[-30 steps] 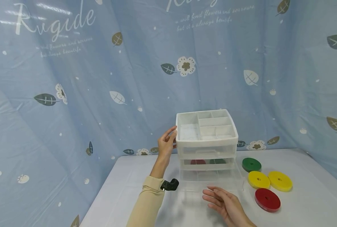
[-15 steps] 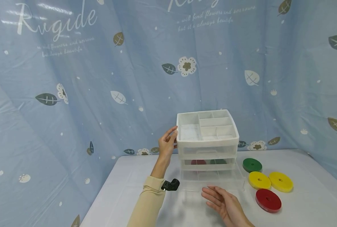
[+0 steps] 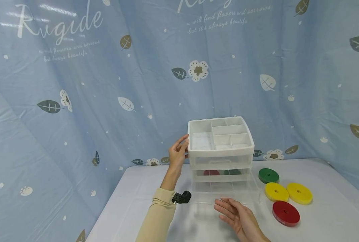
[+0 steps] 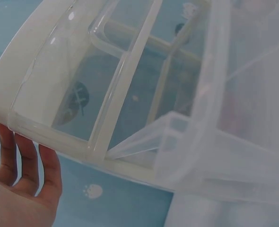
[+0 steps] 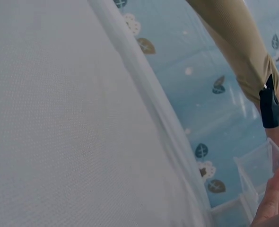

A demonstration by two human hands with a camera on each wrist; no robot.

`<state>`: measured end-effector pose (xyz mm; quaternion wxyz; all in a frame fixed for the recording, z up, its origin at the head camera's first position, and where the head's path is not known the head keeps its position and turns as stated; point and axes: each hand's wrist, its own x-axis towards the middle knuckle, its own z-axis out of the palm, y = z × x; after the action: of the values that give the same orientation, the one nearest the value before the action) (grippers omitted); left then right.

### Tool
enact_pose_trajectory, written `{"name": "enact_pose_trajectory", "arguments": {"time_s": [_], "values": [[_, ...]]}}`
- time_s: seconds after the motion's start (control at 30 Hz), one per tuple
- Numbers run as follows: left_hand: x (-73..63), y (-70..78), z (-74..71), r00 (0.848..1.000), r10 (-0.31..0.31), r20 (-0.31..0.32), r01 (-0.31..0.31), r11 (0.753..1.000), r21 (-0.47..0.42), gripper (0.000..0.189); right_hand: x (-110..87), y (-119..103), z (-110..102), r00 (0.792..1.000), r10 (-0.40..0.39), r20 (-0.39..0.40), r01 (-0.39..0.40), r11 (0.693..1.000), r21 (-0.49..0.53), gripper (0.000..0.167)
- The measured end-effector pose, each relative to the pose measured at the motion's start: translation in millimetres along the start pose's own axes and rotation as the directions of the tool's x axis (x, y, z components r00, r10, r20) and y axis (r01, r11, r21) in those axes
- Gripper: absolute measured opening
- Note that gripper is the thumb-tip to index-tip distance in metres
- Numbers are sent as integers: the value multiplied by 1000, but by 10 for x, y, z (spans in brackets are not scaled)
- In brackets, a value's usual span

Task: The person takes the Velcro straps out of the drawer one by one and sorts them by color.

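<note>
A white plastic drawer unit (image 3: 221,153) with a divided top tray stands on the table. Its clear lowest drawer (image 3: 226,196) is pulled out toward me. My left hand (image 3: 177,154) rests against the unit's left side, near the upper rim; in the left wrist view its fingers (image 4: 28,161) reach up to the frame edge. In front of the pulled-out drawer hovers my right hand (image 3: 239,215), fingers loosely spread and holding nothing. Its thumb (image 5: 272,194) overlaps the clear drawer in the right wrist view. A red roll (image 3: 211,172) and a green roll (image 3: 232,172) show inside the unit.
Right of the unit lie a flat green roll (image 3: 268,175), two yellow rolls (image 3: 299,193) and a red roll (image 3: 285,213) on the white table (image 3: 330,218). A blue patterned curtain (image 3: 155,84) hangs behind. The left wrist wears a black camera mount (image 3: 182,197).
My right hand has shifted very slightly left, close to the drawer front. The left hand, the drawer unit and the rolls hold their places.
</note>
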<state>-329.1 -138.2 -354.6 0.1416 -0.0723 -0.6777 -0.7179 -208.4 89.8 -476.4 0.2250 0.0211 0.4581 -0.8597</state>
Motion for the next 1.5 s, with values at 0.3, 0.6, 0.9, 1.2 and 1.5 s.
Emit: {"name": "enact_pose_trajectory", "arguments": {"time_s": [0.3, 0.6, 0.9, 1.2, 1.5], "values": [[138, -237, -11, 1000, 13, -22, -13, 1000, -10, 37, 42, -28, 19, 1000, -16, -18, 15, 1000, -14, 66], [147, -289, -5, 999, 31, -40, -31, 999, 13, 36, 204, -82, 61, 993, -69, -100, 67, 998, -16, 52], [156, -291, -3, 998, 30, -49, -28, 999, 33, 36, 422, -153, 74, 990, -112, -86, 113, 994, 7, 44], [158, -290, -14, 999, 36, -38, -35, 999, 18, 38, 628, -202, 66, 981, -157, -111, 160, 987, 18, 41], [155, -297, -10, 998, 40, -43, -40, 999, 16, 37, 727, -267, 21, 986, -136, -94, 142, 988, 58, 43]]}}
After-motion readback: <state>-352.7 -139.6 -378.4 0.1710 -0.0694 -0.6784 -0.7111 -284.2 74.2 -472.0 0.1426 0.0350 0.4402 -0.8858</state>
